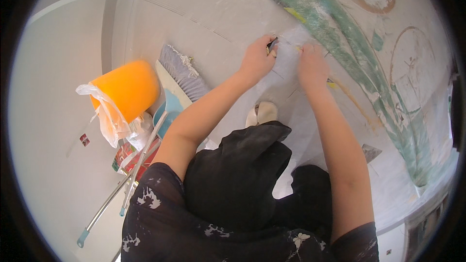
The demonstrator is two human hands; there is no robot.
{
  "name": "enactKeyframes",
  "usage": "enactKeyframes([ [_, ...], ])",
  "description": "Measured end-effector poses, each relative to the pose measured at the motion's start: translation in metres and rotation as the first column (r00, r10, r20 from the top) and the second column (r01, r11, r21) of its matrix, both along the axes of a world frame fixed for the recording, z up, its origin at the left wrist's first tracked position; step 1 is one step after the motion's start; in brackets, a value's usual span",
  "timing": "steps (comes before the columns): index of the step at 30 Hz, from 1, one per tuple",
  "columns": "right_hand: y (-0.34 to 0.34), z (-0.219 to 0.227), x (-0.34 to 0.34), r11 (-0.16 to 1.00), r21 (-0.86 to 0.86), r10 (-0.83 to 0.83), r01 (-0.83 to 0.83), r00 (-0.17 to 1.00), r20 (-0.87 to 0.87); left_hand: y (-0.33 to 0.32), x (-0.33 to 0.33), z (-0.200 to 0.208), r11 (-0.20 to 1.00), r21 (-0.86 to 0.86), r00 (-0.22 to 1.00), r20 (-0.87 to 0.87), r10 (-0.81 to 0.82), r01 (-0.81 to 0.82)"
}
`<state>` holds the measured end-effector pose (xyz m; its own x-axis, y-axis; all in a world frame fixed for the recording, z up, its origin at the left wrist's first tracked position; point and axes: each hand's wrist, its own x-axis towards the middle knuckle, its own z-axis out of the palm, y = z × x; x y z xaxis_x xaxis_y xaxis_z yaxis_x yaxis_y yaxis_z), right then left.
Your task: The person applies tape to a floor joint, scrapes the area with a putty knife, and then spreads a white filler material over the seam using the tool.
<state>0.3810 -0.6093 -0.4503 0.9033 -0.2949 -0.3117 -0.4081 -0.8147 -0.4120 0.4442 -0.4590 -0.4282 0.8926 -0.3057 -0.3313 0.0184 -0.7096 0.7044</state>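
My left hand (pixel 258 59) is closed on a small dark object (pixel 273 44) that pokes out past the fingertips; most of it is hidden, so its kind is unclear. To the right, my right hand (pixel 313 66) has its fingers bent and pressed together at the pale surface. Whatever those fingers pinch is too small to make out. Between both hands lies a pale bluish patch (pixel 285 65) of the smooth grey surface (pixel 213 14). My cream shoe (pixel 262 112) shows just below the hands, in front of my black trousers.
At the left are an orange bin (pixel 127 90) with a white plastic liner (pixel 109 121), a grey-bristled broom (pixel 183 72), a blue dustpan (pixel 172 109) and metal poles (pixel 141 165). Green painted streaks (pixel 349 34) cross the surface at the right. A grey triangular piece (pixel 371 153) lies beside my right arm.
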Motion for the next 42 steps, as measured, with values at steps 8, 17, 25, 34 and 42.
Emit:
enactKeyframes([
  [8, -0.005, 0.009, 0.002, 0.998, 0.059, 0.024, -0.025, 0.999, 0.029, -0.025, 0.002, -0.01, 0.929, 0.037, 0.912, 0.184, -0.368, 0.367],
  [17, -0.011, 0.003, 0.0, 0.991, 0.112, 0.062, -0.068, 0.997, 0.05, -0.031, 0.02, -0.018, 0.783, 0.184, 0.762, 0.18, -0.621, 0.594],
  [25, -0.008, 0.006, -0.018, 0.975, 0.048, 0.217, -0.217, 0.976, 0.006, -0.017, 0.006, -0.016, 0.736, 0.135, 0.738, 0.039, -0.673, 0.664],
  [34, -0.004, 0.025, -0.039, 0.94, 0.34, -0.099, 0.026, 0.975, 0.199, -0.014, -0.016, 0.001, 0.963, -0.052, 0.842, -0.474, -0.258, 0.266],
  [42, -0.011, 0.037, -0.044, 0.773, 0.577, -0.297, 0.263, 0.954, -0.037, -0.016, -0.022, -0.002, 0.952, -0.307, 0.702, -0.678, -0.216, -0.003],
])
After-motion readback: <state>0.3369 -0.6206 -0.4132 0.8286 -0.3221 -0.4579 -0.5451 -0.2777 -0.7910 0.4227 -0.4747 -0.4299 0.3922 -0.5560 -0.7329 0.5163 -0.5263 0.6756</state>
